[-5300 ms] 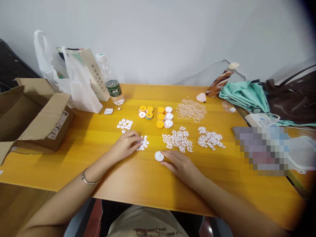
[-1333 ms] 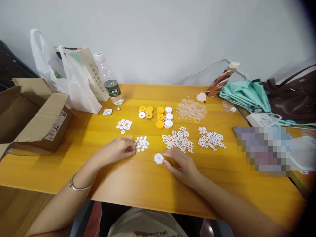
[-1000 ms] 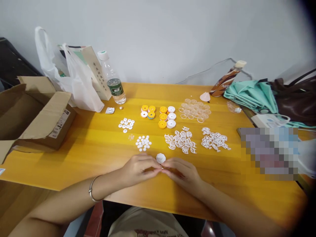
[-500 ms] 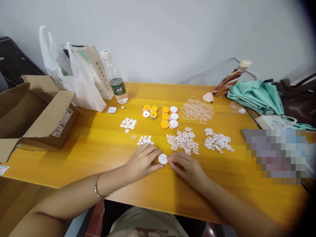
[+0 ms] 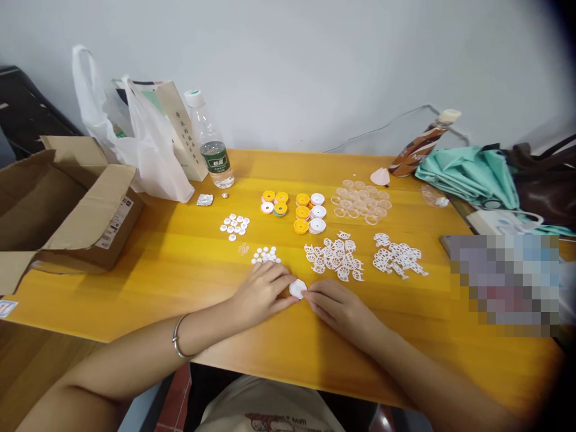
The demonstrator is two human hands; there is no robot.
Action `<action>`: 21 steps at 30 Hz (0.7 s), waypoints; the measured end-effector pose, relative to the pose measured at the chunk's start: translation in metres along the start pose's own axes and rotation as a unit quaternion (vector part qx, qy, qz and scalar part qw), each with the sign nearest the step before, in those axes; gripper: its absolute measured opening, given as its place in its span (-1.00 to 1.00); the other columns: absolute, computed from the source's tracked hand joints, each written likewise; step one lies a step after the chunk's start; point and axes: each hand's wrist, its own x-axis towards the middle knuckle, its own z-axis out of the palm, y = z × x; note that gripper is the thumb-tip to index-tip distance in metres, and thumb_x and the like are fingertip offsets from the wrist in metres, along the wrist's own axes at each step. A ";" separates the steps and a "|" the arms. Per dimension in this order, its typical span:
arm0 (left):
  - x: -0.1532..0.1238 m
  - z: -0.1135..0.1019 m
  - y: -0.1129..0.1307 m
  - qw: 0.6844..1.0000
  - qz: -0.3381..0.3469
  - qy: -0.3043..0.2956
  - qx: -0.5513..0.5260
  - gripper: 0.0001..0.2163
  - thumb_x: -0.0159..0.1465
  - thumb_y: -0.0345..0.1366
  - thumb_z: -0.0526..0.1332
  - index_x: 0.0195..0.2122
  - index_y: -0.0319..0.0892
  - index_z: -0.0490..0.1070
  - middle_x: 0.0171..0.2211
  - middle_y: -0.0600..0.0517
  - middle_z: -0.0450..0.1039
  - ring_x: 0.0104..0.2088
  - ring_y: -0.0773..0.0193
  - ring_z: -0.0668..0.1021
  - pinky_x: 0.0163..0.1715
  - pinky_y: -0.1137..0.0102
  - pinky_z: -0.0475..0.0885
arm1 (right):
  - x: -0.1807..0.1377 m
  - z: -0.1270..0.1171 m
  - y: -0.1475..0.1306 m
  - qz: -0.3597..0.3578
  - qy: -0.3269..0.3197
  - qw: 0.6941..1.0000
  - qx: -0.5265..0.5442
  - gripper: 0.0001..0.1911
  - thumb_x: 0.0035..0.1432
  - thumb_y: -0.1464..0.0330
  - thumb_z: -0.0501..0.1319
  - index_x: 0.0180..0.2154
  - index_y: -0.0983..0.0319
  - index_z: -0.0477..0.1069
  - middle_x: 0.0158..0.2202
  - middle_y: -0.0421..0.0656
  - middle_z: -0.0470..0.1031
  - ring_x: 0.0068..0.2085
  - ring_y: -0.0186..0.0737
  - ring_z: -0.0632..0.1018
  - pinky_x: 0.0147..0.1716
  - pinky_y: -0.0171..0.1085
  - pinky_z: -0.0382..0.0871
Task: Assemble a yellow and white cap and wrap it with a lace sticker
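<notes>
Between my hands, low over the table, is a white round plastic disc with a scalloped-looking rim. My left hand grips its left edge between thumb and fingers. From the other side, my right hand pinches at its right edge. Just beyond my left fingers lie small white caps. A pile of white openwork plastic pieces is beyond my right hand, with a second pile of openwork pieces to its right. Yellow and white discs stand in stacks farther back.
Clear plastic rings lie behind the piles. An open cardboard box, a white plastic bag and a water bottle stand at left. A brown bottle and green fabric are at back right. Small white discs lie left of centre.
The white disc tilts slightly differently, and both hands have shifted very little. The right fingertips sit a touch closer over its edge. Everything on the table stays in place.
</notes>
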 end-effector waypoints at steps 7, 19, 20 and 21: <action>0.000 0.000 0.000 1.000 0.005 0.006 0.000 -0.72 0.25 -0.14 0.10 -0.10 -0.18 0.37 -0.22 -0.05 0.41 -0.19 0.19 0.40 -0.19 0.28 0.29 | 0.000 -0.004 -0.003 -0.034 -0.031 0.998 -0.049 -0.79 0.24 0.49 -0.01 -0.16 0.29 0.36 -0.34 -0.06 0.46 -0.29 -0.21 0.47 -0.29 -0.24 0.43; 0.000 0.000 -0.002 1.000 0.002 -0.005 -0.001 -0.72 0.25 -0.13 0.10 -0.10 -0.17 0.37 -0.21 -0.04 0.40 -0.19 0.19 0.41 -0.18 0.28 0.28 | -0.001 0.002 0.000 -0.013 -0.015 1.000 -0.022 -0.82 0.22 0.49 0.02 -0.22 0.27 0.37 -0.37 -0.08 0.44 -0.33 -0.25 0.46 -0.33 -0.27 0.42; 0.000 -0.001 -0.001 1.000 0.002 -0.005 -0.002 -0.72 0.25 -0.13 0.10 -0.11 -0.17 0.37 -0.22 -0.04 0.40 -0.19 0.19 0.41 -0.18 0.28 0.28 | -0.001 0.003 0.000 -0.011 -0.013 1.000 -0.020 -0.81 0.22 0.49 0.01 -0.23 0.27 0.38 -0.37 -0.09 0.44 -0.34 -0.26 0.46 -0.33 -0.27 0.42; 0.000 -0.001 -0.001 1.000 0.002 -0.005 -0.003 -0.72 0.25 -0.13 0.09 -0.11 -0.17 0.37 -0.22 -0.04 0.40 -0.19 0.19 0.41 -0.18 0.28 0.28 | -0.001 0.003 0.000 -0.010 -0.013 1.000 -0.017 -0.81 0.22 0.50 0.01 -0.23 0.26 0.38 -0.37 -0.09 0.44 -0.33 -0.26 0.46 -0.33 -0.28 0.42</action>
